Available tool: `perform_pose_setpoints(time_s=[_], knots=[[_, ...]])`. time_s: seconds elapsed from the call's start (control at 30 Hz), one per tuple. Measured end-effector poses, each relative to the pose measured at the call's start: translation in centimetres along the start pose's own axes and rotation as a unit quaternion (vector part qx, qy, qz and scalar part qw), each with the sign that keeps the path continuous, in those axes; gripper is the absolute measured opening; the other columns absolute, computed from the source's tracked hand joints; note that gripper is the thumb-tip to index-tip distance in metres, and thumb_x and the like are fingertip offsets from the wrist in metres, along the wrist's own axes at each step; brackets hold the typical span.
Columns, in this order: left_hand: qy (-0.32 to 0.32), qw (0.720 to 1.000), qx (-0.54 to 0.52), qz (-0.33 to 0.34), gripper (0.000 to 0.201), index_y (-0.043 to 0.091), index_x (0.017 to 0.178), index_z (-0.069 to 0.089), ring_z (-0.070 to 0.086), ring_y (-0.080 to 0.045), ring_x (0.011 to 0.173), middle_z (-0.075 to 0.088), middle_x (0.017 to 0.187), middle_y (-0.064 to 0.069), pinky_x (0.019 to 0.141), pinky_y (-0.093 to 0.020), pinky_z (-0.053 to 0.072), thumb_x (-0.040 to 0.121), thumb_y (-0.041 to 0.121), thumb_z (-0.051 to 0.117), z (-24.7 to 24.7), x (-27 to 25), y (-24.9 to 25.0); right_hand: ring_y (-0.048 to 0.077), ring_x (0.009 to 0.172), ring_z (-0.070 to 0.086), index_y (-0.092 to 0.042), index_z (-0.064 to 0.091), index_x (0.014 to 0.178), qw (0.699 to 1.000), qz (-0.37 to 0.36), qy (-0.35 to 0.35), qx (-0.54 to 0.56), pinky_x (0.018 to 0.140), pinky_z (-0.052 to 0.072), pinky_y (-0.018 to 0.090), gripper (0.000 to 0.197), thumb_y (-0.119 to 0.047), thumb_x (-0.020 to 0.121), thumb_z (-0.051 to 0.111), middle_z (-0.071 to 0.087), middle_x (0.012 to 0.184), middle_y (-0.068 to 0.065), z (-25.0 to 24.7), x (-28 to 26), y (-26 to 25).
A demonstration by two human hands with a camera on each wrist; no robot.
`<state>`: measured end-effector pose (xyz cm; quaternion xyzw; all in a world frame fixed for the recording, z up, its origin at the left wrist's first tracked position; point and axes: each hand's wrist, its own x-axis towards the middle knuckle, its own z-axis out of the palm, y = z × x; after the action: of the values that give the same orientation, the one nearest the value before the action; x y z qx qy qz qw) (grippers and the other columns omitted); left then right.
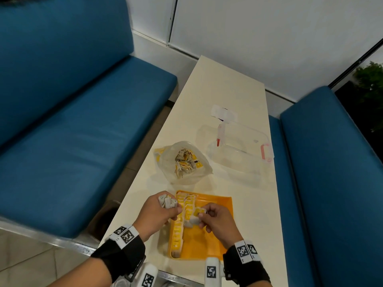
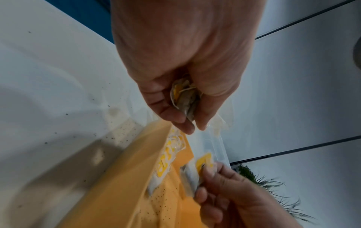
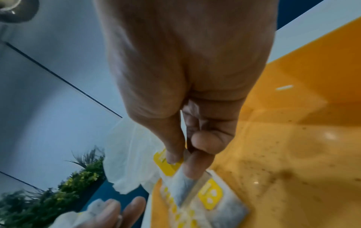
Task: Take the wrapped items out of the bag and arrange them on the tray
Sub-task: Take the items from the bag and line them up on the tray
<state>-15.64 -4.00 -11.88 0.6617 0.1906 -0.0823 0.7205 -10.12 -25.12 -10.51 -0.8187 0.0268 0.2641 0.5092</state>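
Now, view by view.

Head view, left hand (image 1: 158, 212): its grip is closed on a bunch of wrapped items (image 1: 167, 201), held above the near left corner of the tray (image 1: 215, 241).
Head view, right hand (image 1: 217, 219): thumb and fingers pinch a single packet (image 1: 194, 217) over the middle of the tray.
Head view, tray: orange, on the near end of the pale worktop (image 1: 228, 85); rows of yellow-and-white packets (image 1: 182, 212) lie along its left side, the right part bare.
Head view, bag (image 1: 184, 162): clear plastic, open, on the worktop just beyond the tray, with more wrapped items inside.
Head view, clear box (image 1: 240, 146): to the right of the bag, with pink clips at its ends.
Head view, seats: a blue bench (image 1: 72, 121) on either side of the worktop.

Left wrist view, left hand (image 2: 185, 74): fingers curled round the bunch (image 2: 184, 97), which shows yellow and grey between the thumb and fingers.
Left wrist view, right hand (image 2: 230, 197): below, it pinches the single packet (image 2: 197, 172) above the tray (image 2: 121, 192); blurred.

Right wrist view, right hand (image 3: 187, 92): fingertips (image 3: 193, 168) clamp the single packet (image 3: 185, 189) just above a packet with a yellow label (image 3: 220, 202) on the tray (image 3: 293, 123).
Right wrist view, left hand (image 3: 115, 211): at the bottom edge, blurred; the grip cannot be told from this view.
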Motion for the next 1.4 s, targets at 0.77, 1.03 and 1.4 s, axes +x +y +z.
perform_pose_setpoints(time_s=[0.77, 1.03, 1.4], knots=[[-0.053, 0.996, -0.026, -0.062, 0.021, 0.005, 0.095, 0.068, 0.076, -0.031, 0.076, 0.075, 0.085, -0.014, 0.068, -0.038, 0.059, 0.082, 0.010, 0.084, 0.1, 0.3, -0.9, 0.012, 0.044, 0.062, -0.014, 0.057, 0.071, 0.992, 0.083, 0.072, -0.064, 0.045, 0.049, 0.023, 0.022, -0.006, 0.086, 0.070, 0.067, 0.066, 0.011, 4.2, 1.6, 2.2], [-0.086, 0.970, -0.176, -0.143, 0.041, 0.003, 0.110, 0.068, 0.073, -0.029, 0.091, 0.074, 0.108, -0.022, 0.073, -0.034, 0.060, 0.082, 0.030, 0.081, -0.8, 0.0, 0.4, 0.013, 0.075, 0.062, -0.020, 0.061, 0.089, 0.975, 0.024, 0.129, -0.179, 0.065, 0.049, 0.024, 0.015, -0.014, 0.080, 0.071, 0.066, 0.085, -0.002, 4.2, 1.3, 1.0], [-0.078, 0.941, -0.253, -0.209, 0.055, -0.007, 0.120, 0.066, 0.063, -0.035, 0.105, 0.067, 0.117, -0.030, 0.112, -0.058, 0.043, 0.104, 0.043, 0.049, -1.9, 0.7, 0.4, 0.010, 0.080, 0.062, -0.042, 0.063, 0.112, 0.958, -0.231, -0.018, -0.171, 0.072, 0.049, 0.015, 0.036, -0.025, 0.081, 0.073, 0.052, 0.098, -0.014, 5.8, -0.6, -4.2]])
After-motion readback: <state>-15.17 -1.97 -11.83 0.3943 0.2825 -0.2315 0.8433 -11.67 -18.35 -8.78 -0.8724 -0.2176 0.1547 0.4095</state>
